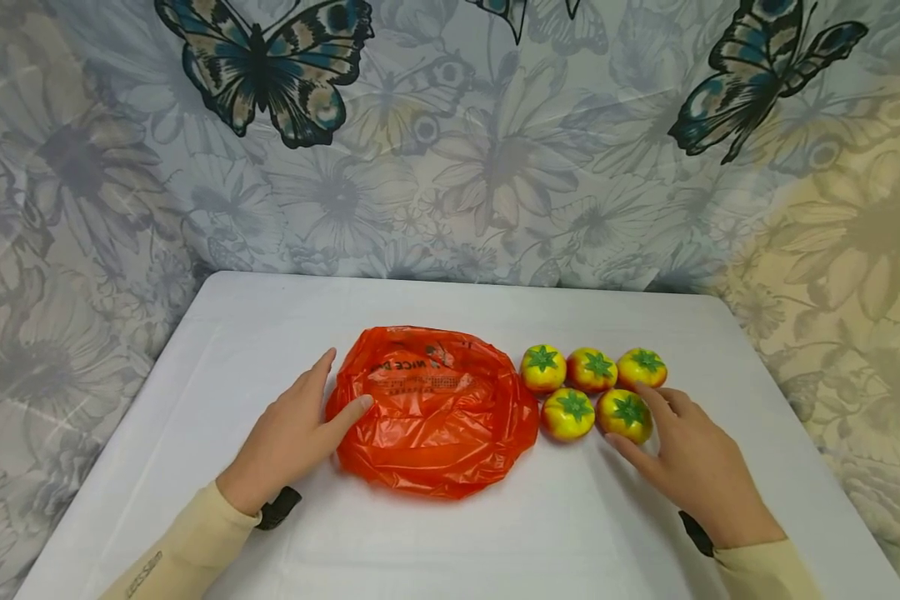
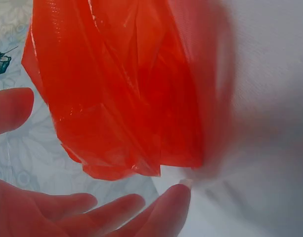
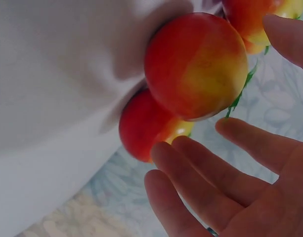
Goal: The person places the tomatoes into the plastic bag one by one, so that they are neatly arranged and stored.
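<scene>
A crumpled red plastic bag [image 1: 435, 417] lies on the white table, filling much of the left wrist view as red film [image 2: 116, 89]. My left hand [image 1: 288, 433] is spread at its left edge, thumb over the bag's side, holding nothing; its fingers show below the bag [image 2: 107, 212]. Several red-yellow tomatoes with green tops sit right of the bag, three behind and two in front. My right hand [image 1: 693, 458] is beside the front right tomato [image 1: 625, 416], fingers spread around its right side. The right wrist view shows that tomato [image 3: 195, 66] near the relaxed fingers [image 3: 200, 182]; contact cannot be told.
The front left tomato [image 1: 567, 414] stands close to the bag's right edge. Behind are the left [image 1: 543, 368], middle [image 1: 592, 370] and right [image 1: 642, 368] tomatoes. A patterned cloth with butterflies [image 1: 262, 67] hangs beyond the white table's [image 1: 457, 542] back edge.
</scene>
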{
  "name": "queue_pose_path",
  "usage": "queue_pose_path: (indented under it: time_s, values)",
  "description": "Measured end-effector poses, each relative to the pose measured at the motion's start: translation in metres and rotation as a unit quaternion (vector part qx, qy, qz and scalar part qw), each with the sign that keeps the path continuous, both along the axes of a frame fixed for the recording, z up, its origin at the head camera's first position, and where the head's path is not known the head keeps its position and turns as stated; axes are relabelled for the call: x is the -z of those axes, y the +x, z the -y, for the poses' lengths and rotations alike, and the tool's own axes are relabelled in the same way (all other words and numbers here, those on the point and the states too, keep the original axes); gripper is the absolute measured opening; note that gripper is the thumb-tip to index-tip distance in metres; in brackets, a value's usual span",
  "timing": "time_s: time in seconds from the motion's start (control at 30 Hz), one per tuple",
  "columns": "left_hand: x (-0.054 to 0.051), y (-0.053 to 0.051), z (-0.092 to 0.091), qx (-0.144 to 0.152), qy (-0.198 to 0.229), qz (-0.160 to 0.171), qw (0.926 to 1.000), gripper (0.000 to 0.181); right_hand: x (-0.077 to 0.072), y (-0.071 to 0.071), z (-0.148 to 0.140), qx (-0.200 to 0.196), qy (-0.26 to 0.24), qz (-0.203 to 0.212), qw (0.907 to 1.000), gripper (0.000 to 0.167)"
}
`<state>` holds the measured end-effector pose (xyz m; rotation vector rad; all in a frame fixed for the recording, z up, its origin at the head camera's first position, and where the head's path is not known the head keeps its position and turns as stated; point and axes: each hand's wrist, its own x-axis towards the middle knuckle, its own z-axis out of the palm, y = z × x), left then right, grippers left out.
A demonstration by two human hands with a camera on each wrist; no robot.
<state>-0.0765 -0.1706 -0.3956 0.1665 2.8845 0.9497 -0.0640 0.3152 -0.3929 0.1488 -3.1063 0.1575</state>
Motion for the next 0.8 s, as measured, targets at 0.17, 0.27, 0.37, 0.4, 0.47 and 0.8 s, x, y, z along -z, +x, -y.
queue_pose_path:
  time_s: [0.17,0.27,0.37,0.4,0.47,0.8]
  values:
    - [0.0,-0.005,-0.003,-0.007,-0.003,0.015,0.9999,0.108,0.0,-0.004,0.004,-0.007,0.001,0.006,1.0,0.091]
    - [-0.001,-0.007,-0.006,-0.009,-0.007,0.02,0.9997,0.106,0.0,-0.005,0.004,-0.007,0.003,0.01,0.9999,0.09]
    - [-0.001,-0.008,-0.01,-0.009,-0.009,0.019,0.9997,0.102,0.001,-0.006,0.003,-0.006,0.006,0.009,0.9999,0.088]
    - [-0.001,-0.009,-0.011,-0.007,-0.01,0.017,0.9998,0.1,0.001,-0.006,0.003,-0.007,0.005,0.008,0.9999,0.088]
    - [-0.002,-0.009,-0.012,-0.006,-0.01,0.014,0.9998,0.097,0.002,-0.006,0.004,-0.008,0.003,0.007,0.9999,0.087]
    - [-0.002,-0.009,-0.011,-0.015,-0.007,0.022,0.9996,0.087,0.006,-0.008,0.006,-0.017,-0.004,0.008,0.9998,0.086]
